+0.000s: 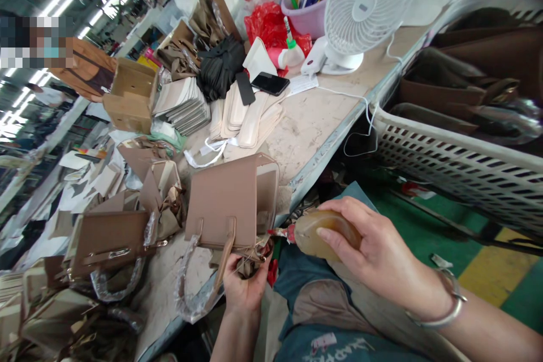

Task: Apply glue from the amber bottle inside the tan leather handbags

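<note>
A tan handbag (227,201) lies at the table's near edge, its plastic-wrapped handle (186,288) hanging toward me. My left hand (246,283) grips the bag's edge from below, thumb and fingers closed on the gathered lining. In my right hand (360,237) is a squeeze bottle (322,232) of amber liquid, probably glue. Its narrow red-stained nozzle points left and reaches close to the bag's side; whether it touches, I cannot tell.
More brown handbags (110,237) crowd the table's left. Stacked strips (250,119), a phone (270,83), a carton (131,93) and a white fan (367,8) stand farther back. At right, a white plastic crate (458,153) holds brown bags. A person (85,68) is at far left.
</note>
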The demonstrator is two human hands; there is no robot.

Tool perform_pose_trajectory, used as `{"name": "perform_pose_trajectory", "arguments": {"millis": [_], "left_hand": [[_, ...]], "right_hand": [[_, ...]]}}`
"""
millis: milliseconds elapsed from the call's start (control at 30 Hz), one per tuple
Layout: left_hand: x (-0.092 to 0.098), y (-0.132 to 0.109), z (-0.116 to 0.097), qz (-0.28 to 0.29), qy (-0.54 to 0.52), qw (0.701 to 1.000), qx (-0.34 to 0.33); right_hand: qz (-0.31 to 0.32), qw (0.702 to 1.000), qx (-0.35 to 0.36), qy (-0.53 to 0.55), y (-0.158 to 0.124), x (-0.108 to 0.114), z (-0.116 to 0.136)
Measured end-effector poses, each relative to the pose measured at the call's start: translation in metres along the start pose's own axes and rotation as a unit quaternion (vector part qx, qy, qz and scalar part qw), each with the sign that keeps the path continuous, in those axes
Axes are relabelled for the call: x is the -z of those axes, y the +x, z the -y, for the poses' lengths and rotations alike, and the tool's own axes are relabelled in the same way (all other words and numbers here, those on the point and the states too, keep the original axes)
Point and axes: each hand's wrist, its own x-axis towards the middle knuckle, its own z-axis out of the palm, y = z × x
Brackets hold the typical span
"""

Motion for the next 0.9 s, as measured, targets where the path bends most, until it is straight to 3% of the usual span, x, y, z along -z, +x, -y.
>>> {"name": "perform_pose_trajectory", "arguments": {"millis": [233,800,900], "left_hand": [[-0.0014,0.0014,0.0,-0.015,0.003,1.0,-0.006],[-0.0041,0.0017,0.0022,-0.052,0.02,0.998,-0.021],[-0.005,0.0007,0.0024,-0.031,0.015,0.999,-0.022]], "right_hand": [[0.015,1.0,0.023,-0.011,0.0004,0.0007,0.0032],[0.015,0.999,-0.004,0.033,0.0027,-0.0014,0.0048],[-0.011,1.0,0.001,0.018,0.0029,-0.0026,0.0021]]}}
